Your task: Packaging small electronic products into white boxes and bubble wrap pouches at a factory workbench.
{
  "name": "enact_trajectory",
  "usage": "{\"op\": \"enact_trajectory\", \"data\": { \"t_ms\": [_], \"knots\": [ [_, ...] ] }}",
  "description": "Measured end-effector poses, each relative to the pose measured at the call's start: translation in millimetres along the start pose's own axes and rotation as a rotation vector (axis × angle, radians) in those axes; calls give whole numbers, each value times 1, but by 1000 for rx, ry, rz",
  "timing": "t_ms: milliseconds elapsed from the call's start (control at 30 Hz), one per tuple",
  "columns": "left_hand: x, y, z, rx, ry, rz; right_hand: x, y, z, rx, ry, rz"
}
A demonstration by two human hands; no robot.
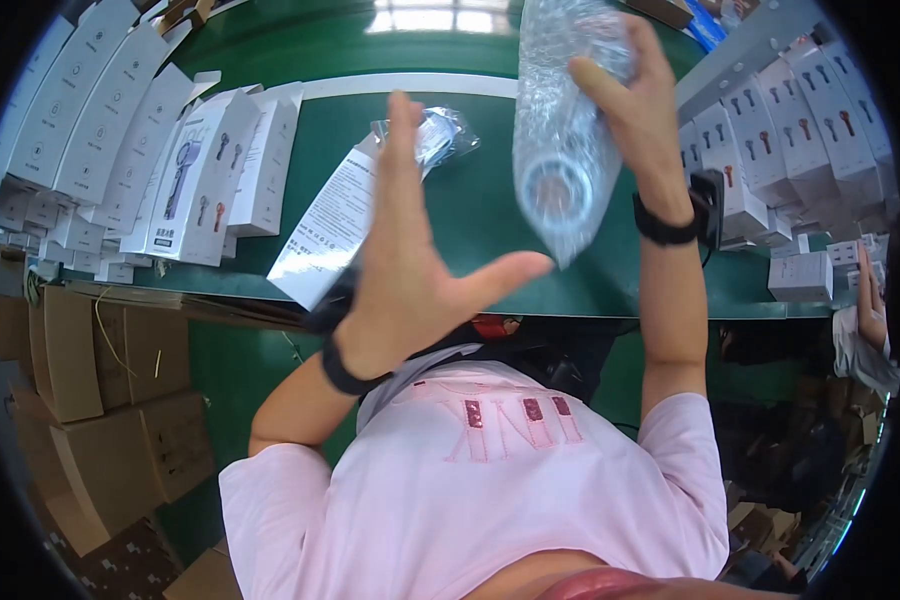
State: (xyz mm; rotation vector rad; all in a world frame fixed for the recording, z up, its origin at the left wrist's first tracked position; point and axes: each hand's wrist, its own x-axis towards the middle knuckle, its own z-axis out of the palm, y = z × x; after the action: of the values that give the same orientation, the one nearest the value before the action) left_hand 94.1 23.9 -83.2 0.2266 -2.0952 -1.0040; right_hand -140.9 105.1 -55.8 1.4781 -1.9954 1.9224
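Note:
In my right hand (638, 110) is a long item wrapped in clear crinkled plastic (560, 150), held up over the green table with the thumb across it. A pale blue ring shows at its lower end; the wrap hides the rest. My left hand (410, 260) is raised with thumb and fingers spread, holding nothing. Behind it a white printed box (322, 225) lies slanted on the table, partly covered by the hand. A small clear bag with something white and blue in it (440, 138) lies at the box's far end.
White boxes with pictures of handheld fans stand in rows at the left (195, 180) and right (760, 130). A white strip (400, 85) crosses the green table (470, 220). Brown cartons (120, 420) are stacked at lower left. Another person's arm (870, 290) shows at the far right.

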Motion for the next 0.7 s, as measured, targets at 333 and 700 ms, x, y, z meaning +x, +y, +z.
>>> {"op": "enact_trajectory", "data": {
  "t_ms": [333, 700],
  "knots": [
    [-26, -23, 43, -1331, -498, -722, -59, -97, -60, -680, -75, -838],
    [-52, -25, 49, -2057, -465, -913, -70, -100, -26, -756, -136, -760]
  ]
}}
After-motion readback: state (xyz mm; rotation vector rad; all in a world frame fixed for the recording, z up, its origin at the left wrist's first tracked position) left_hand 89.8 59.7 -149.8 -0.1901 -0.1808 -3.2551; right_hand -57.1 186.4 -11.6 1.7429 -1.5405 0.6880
